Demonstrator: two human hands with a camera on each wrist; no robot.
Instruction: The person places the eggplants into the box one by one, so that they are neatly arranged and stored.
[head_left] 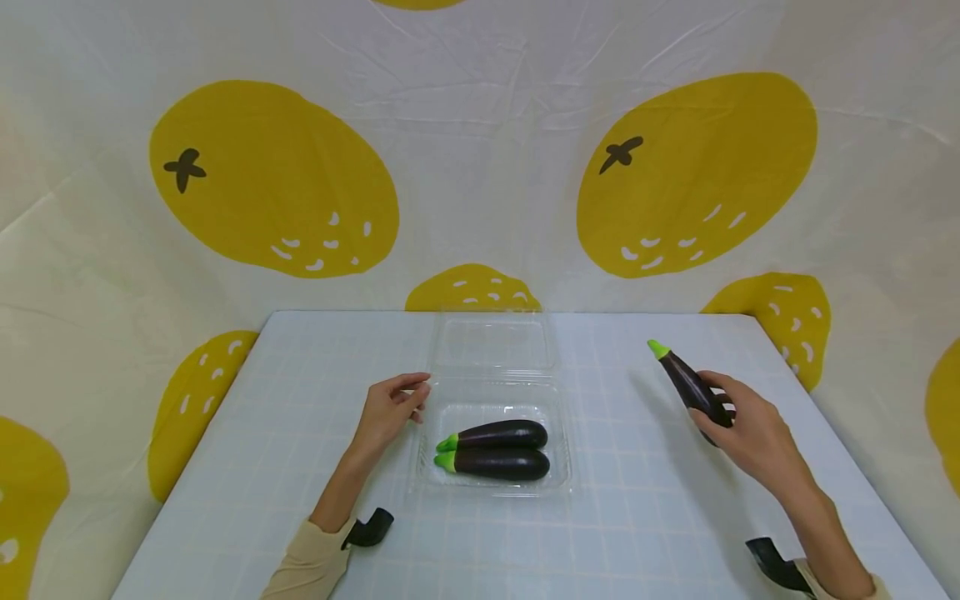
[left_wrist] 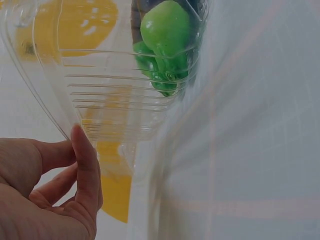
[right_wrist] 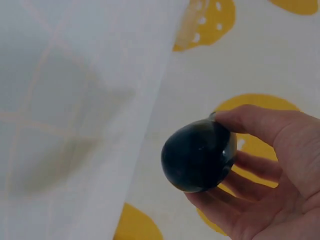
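Pale checked table [head_left: 300,400]; on it an open clear plastic box [head_left: 491,400], lid [head_left: 492,343] laid back on the far side. Left hand [head_left: 390,410] at the box's left edge, thumb and forefinger pinching it; right hand [head_left: 757,429] well off to the right, fingers curled round the fat end of an eggplant [head_left: 686,379], tilted above the table. Two more eggplants [head_left: 498,464] lie side by side in the box, green ends left.
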